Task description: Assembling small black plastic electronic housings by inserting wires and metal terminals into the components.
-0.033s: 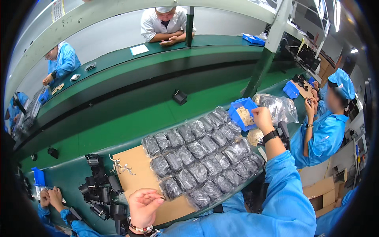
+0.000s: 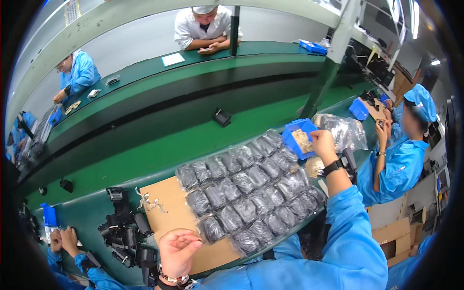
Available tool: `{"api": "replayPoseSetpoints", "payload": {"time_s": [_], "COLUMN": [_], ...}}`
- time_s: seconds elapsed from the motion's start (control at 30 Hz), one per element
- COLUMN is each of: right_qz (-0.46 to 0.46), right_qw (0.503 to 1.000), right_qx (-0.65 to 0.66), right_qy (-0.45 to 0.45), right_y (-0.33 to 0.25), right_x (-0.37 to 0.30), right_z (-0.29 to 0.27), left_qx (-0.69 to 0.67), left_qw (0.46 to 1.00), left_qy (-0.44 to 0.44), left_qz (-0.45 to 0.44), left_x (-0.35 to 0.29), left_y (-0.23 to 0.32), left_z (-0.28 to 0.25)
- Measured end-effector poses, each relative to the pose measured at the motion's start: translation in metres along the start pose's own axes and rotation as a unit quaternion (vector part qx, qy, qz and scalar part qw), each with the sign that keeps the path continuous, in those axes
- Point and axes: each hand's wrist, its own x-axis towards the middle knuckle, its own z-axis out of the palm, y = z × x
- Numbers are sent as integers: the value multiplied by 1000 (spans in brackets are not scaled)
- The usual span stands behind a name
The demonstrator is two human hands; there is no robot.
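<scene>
Small dark piece (image 2: 199, 240): located at the fingertips of the left hand (image 2: 178, 251), above the near side of the brown cardboard sheet (image 2: 170, 212); too small to read its long axis or which way it points. Left thumb and index pinch it, tips directed right and slightly away from the wearer; the remaining fingers curl loosely. Just beyond those tips, wrapped black packs (image 2: 244, 183) lie side by side in four rows, partly on the sheet; rows climb from lower left to upper right, while most packs have their long axis across the row, far end leaning left. Right hand (image 2: 324, 144) is raised at the right edge of a blue bin (image 2: 290, 137), fingertips drawn close together and directed left over it; cannot tell whether they grip anything. Bin sits at the far right corner of the packs, long axis running away from the wearer and tilted left; beige pieces (image 2: 303, 140) lie inside, their individual directions unclear. Clear plastic bag (image 2: 343, 131) just right of the bin. Pale, thin branching parts (image 2: 151, 203) on the sheet's far left portion. Left of the sheet, loose black units (image 2: 128, 237) heaped at mixed angles on the green table (image 2: 82, 217). At right, a seated co-worker (image 2: 396, 154) in blue, hands raised together
</scene>
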Motion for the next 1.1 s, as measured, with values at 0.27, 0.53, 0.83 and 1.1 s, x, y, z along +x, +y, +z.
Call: {"api": "replayPoseSetpoints", "payload": {"time_s": [0.27, 0.53, 0.83, 1.1], "right_qz": [-358, -336, -394, -403], "right_qw": [868, 859, 867, 864], "right_qx": [265, 347, 294, 295], "right_qy": [-218, -172, -80, -68], "right_y": [-259, -284, -284, -288], "right_x": [-131, -165, -165, -165], "right_z": [-60, -45, -43, -40], "left_qx": [-158, -195, -186, -214], "left_qw": [985, 976, 977, 970], "left_qy": [-31, -55, -54, -33], "left_qz": [-55, -75, -93, -112], "left_x": [10, -1, -10, -14], "left_y": [-15, -1, 1, 2], "left_z": [13, 11, 2, 4]}}
